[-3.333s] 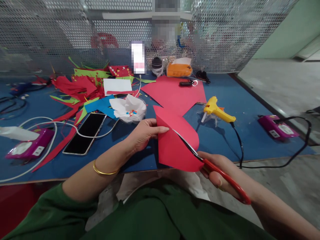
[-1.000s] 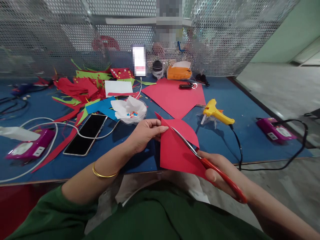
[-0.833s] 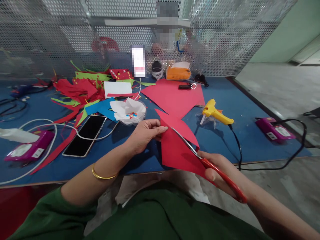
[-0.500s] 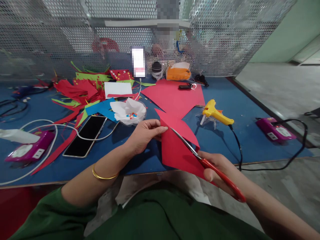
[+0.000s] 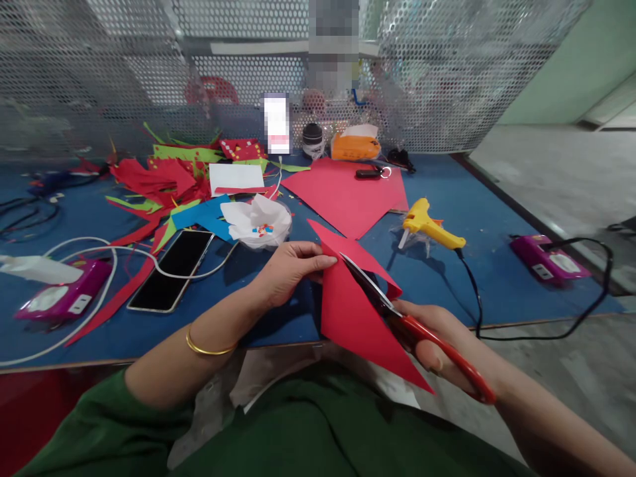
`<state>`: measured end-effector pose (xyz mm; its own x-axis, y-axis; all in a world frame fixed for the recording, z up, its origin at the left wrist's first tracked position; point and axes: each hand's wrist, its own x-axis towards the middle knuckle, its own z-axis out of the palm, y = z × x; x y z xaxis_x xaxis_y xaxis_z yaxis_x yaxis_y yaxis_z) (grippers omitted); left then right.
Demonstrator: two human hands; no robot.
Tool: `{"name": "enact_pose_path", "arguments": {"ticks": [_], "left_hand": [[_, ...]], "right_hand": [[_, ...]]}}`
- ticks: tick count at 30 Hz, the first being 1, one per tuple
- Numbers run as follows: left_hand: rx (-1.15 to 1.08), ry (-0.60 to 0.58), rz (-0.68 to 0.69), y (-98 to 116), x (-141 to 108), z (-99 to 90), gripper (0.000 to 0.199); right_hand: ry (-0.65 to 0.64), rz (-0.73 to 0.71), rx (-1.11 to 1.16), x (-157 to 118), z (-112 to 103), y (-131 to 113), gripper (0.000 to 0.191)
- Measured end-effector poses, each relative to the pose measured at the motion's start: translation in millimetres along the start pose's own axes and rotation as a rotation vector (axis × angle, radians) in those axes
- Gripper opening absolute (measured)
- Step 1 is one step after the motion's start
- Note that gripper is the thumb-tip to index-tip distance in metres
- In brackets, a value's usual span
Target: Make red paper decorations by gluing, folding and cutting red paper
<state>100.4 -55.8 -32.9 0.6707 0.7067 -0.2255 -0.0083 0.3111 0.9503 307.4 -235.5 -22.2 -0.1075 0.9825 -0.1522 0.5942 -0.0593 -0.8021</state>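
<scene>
My left hand (image 5: 298, 266) pinches the left edge of a sheet of red paper (image 5: 355, 318) between thumb and fingers, just above the table's front edge. In my right hand (image 5: 437, 334) is a pair of scissors (image 5: 442, 354) with red handles. Their blades stand apart inside a long cut, tips pointing up and left, close to my left thumb. Above the cut, a strip of the paper curls away to the right. Part of my right fingers is hidden behind the scissor handles and paper.
Beyond the paper lies a larger red sheet (image 5: 348, 192). A yellow glue gun (image 5: 430, 225) sits to the right, near a purple power strip (image 5: 549, 258). On the left are a white paper flower (image 5: 258, 222), a phone (image 5: 171, 271) and red scraps (image 5: 154, 179). Perforated metal (image 5: 238, 83) stands behind.
The scissor blades have opened wider in the cut, and my right thumb has shifted down and right. The paper's lower right corner now hangs visibly below the scissors. My left hand keeps its pinch.
</scene>
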Motion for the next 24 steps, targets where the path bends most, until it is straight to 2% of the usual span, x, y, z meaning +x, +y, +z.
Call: {"name": "enact_pose_path", "arguments": {"ticks": [3, 19, 22, 24], "left_hand": [[0.017, 0.000, -0.003, -0.2, -0.5, 0.2, 0.023], [0.044, -0.019, 0.003, -2.1, -0.1, -1.6, 0.020], [0.051, -0.026, 0.041, -2.0, -0.1, -0.7, 0.022], [0.061, 0.021, 0.123, -0.8, -0.6, 0.8, 0.026]], "right_hand": [[-0.033, 0.023, 0.046, 1.8, 0.6, -1.9, 0.092], [-0.037, 0.030, 0.068, 8.0, 2.2, -1.3, 0.086], [-0.033, 0.022, 0.072, 8.4, 2.2, -1.8, 0.086], [-0.035, 0.030, 0.086, 8.3, 2.0, -2.0, 0.086]]}}
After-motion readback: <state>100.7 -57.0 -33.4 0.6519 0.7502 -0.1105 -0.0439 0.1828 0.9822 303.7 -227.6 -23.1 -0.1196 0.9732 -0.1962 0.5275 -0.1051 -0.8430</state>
